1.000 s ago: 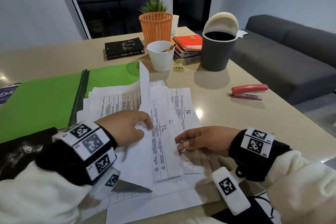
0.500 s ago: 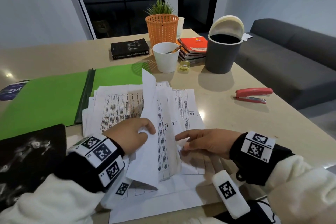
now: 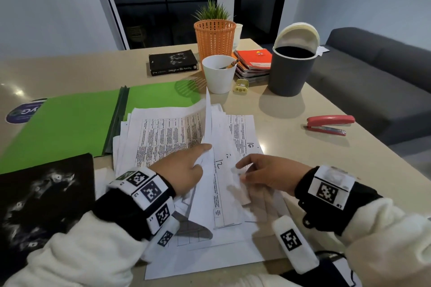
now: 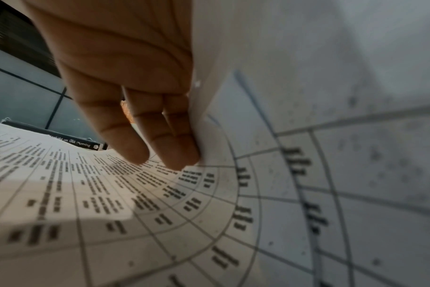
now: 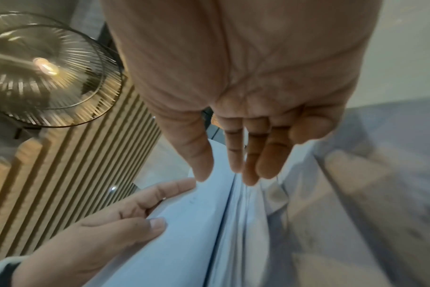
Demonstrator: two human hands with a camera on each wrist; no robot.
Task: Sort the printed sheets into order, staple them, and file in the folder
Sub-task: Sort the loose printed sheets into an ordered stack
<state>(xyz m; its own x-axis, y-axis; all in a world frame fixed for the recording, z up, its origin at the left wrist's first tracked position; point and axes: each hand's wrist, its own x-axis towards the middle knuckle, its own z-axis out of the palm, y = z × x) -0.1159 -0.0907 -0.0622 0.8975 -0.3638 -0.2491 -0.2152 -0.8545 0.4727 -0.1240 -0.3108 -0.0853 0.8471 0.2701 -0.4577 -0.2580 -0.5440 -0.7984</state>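
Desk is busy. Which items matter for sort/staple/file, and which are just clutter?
In play:
printed sheets
red stapler
green folder
left hand, holding sheets up
right hand, at the sheet edges

Lying about:
grey bin
orange basket
white cup
notebooks
black book

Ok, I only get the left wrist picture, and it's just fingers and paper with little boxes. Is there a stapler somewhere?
Observer: Yes. A red stapler lies on the table, to the right of the sheets. Nobody is touching it.
Child: Does anything else touch them?
Observer: The right hand does. Its fingertips are at the edges of the fanned sheets, next to a page marked 12.
Child: Where will they go after?
Observer: Probably into the green folder. It lies open on the table, left of the sheets.
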